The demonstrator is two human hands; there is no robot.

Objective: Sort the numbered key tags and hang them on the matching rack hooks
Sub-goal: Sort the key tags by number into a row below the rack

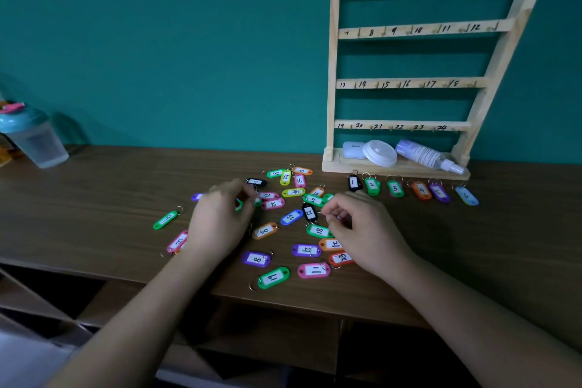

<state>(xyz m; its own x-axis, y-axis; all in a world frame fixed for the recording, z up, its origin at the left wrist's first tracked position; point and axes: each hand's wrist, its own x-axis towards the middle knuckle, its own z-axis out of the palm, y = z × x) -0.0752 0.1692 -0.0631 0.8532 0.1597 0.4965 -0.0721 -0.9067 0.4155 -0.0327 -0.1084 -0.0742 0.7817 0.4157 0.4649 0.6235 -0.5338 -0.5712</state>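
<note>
- The wooden rack stands upright at the back right of the counter, against the teal wall. Its four rails carry hooks numbered 1 to 24, with nothing hanging on them.
- Six tags lie in a row just in front of the rack's base: black tag 1, green tag 2, green tag 3, orange tag 4, purple tag 5 and blue tag 6. Their long axes run front to back, rings toward the rack, near ends slanting a little right.
- The other tags are scattered mid-counter, pointing every way. Green tag 19 lies nearly crosswise, ring at its lower left. Pink tag 11 lies crosswise, ring to the right. Green tag 9 lies apart on a diagonal, ring at upper right.
- The left hand is blurred, its fingers bent down among the tags; I cannot tell whether it grips anything.
- The right hand has its fingers curled, tips close together above green tag 18; what they pinch, if anything, is unclear.
- A spray bottle lies on the rack's base.
</note>
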